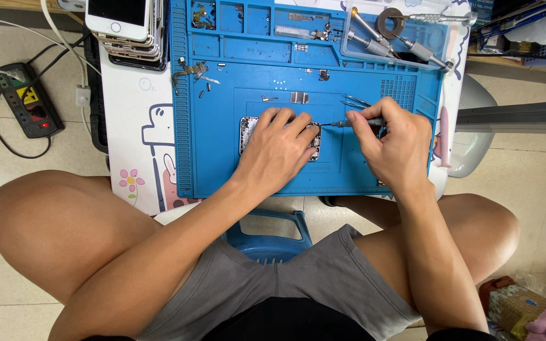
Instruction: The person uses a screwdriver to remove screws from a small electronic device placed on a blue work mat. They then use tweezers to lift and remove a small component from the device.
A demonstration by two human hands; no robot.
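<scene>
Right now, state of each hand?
Left hand: flat, fingers spread, pressing on the opened phone chassis; gripping nothing.
Right hand: closed on a small screwdriver, tip at the chassis.

Top left, at the tabletop's edge: stack of phones (131, 31), uppermost one white with a dark, unlit screen (116, 9) and a round button below it. On the floor far left: black power strip (27, 100) bearing a small yellow label (28, 95) and a red lit switch. Bottom right corner on the floor: brownish patterned box-like package (518, 305), beside something pink. Top right corner: corner of a bluish box (483, 11), mostly cut off by the frame.
</scene>
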